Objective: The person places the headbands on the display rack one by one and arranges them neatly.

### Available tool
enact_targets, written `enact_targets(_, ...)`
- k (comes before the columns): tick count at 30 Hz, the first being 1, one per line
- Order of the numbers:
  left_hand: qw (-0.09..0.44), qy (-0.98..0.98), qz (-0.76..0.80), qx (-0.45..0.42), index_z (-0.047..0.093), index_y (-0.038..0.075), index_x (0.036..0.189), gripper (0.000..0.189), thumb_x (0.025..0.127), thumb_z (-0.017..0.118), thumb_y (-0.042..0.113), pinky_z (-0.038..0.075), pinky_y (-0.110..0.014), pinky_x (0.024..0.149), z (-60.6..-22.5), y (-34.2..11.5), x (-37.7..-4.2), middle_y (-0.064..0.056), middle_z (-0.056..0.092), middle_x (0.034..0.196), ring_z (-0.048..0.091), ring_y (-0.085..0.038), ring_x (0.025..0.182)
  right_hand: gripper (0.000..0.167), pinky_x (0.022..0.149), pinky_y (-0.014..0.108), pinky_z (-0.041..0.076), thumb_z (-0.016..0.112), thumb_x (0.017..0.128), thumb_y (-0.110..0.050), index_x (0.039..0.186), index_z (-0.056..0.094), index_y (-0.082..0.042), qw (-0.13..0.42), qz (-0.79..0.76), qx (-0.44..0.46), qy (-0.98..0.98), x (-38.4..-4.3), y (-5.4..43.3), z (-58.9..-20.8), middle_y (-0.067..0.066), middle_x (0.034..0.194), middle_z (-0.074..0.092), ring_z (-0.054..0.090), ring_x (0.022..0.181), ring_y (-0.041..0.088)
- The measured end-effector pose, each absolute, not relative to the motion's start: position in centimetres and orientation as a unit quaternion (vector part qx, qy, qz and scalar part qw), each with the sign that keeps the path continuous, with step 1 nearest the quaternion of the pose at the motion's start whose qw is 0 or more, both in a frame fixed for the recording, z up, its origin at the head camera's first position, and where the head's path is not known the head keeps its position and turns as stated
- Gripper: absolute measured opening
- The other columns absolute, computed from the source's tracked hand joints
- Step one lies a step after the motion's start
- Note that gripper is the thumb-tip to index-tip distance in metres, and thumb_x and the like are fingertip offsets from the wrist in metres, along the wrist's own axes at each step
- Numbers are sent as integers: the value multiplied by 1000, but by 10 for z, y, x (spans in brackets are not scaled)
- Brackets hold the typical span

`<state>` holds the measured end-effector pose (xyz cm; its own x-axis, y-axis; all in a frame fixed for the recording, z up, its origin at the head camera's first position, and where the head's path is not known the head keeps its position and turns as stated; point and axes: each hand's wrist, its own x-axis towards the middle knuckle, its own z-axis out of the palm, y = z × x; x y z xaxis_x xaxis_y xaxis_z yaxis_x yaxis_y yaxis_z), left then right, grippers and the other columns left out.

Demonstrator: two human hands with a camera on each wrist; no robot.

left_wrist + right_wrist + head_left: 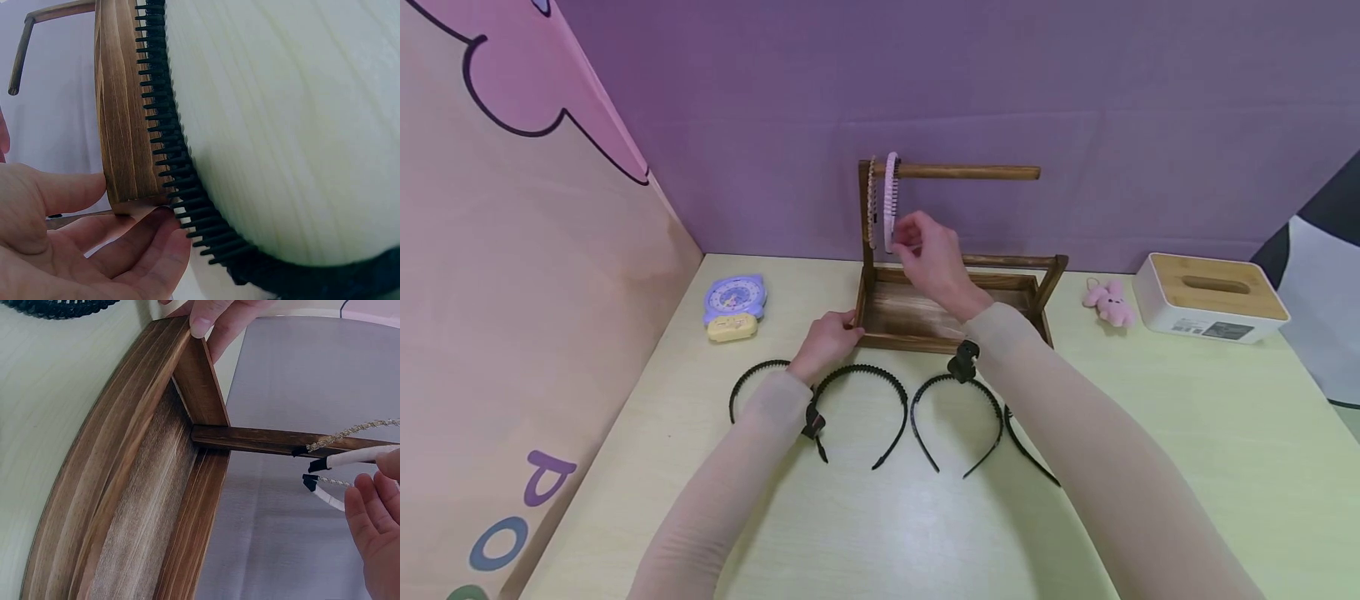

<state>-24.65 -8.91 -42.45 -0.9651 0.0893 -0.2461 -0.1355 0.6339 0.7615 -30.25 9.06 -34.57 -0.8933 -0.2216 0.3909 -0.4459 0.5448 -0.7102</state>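
Note:
A wooden rack (947, 342) stands at the back of the table, a tray below and a rod above. A pale pink headband (891, 200) with dark tips hangs over the rod beside a thin beaded headband (871, 204). My right hand (934, 258) holds the pink headband's lower end, thumb and fingers bent around it; in the right wrist view the thumb (389, 464) overlaps one leg. My left hand (827, 342) grips the tray's front left corner, with its thumb (75, 192) on one face and fingers (150, 250) against another.
Several black headbands lie in a row before the rack, including a toothed one (861, 371) and a thinner one (955, 379). A purple and yellow clock-like item (734, 304) sits left. To the right are a pink plush toy (1110, 304) and a tissue box (1210, 300).

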Motion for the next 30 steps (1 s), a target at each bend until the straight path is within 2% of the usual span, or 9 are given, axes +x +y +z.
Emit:
enact_targets(2, 130, 896, 424, -12, 40, 9, 145, 50, 98, 54, 21, 42, -29, 69, -424, -90, -247, -12, 53, 133, 52, -17, 78, 24, 78, 25, 49, 64, 90, -4, 114, 58, -1, 120, 440, 190, -869, -301, 92, -345, 8, 102, 63, 60, 90, 17)
enact_targets(5, 126, 899, 420, -9, 41, 9, 145, 50, 98, 54, 22, 40, -31, 81, -425, -91, -247, -12, 54, 133, 50, -20, 100, 25, 79, 26, 49, 64, 91, -4, 115, 58, -2, 118, 441, 193, -869, -297, 98, -345, 10, 103, 63, 59, 91, 17)
enact_targets(10, 126, 896, 426, -8, 41, 9, 145, 50, 98, 54, 21, 42, -33, 77, -426, -91, -247, -12, 54, 133, 53, -22, 96, 23, 77, 29, 50, 65, 91, -5, 113, 59, -3, 132, 429, 212, -868, -290, 113, -346, 9, 101, 63, 60, 89, 17)
enact_targets(16, 123, 899, 420, -6, 41, 9, 145, 50, 98, 54, 21, 42, -31, 80, -425, -91, -246, -12, 54, 133, 52, -21, 100, 24, 76, 28, 50, 66, 90, -6, 112, 59, -4, 147, 393, 238, -876, -280, 137, -346, 8, 99, 63, 60, 87, 15)
enact_targets(22, 123, 901, 416, -4, 40, 8, 145, 49, 99, 52, 21, 39, -30, 66, -423, -91, -245, -13, 53, 133, 50, -23, 82, 26, 76, 35, 51, 67, 89, -8, 112, 59, -2, 151, 357, 249, -888, -261, 162, -346, 8, 99, 63, 61, 88, 19)
enact_targets(27, 115, 905, 409, -3, 42, 8, 144, 48, 99, 53, 21, 37, -27, 63, -423, -90, -243, -12, 53, 134, 48, -18, 79, 24, 74, 39, 50, 69, 88, -11, 109, 61, -1, 147, 318, 262, -899, -243, 185, -354, 10, 94, 64, 61, 85, 23)
enact_targets(30, 116, 904, 412, -2, 42, 8, 144, 48, 99, 52, 21, 36, -27, 59, -422, -89, -243, -13, 53, 134, 44, -16, 69, 21, 71, 40, 52, 69, 88, -12, 105, 62, -2, 137, 300, 260, -908, -234, 198, -362, 10, 94, 65, 61, 84, 23)
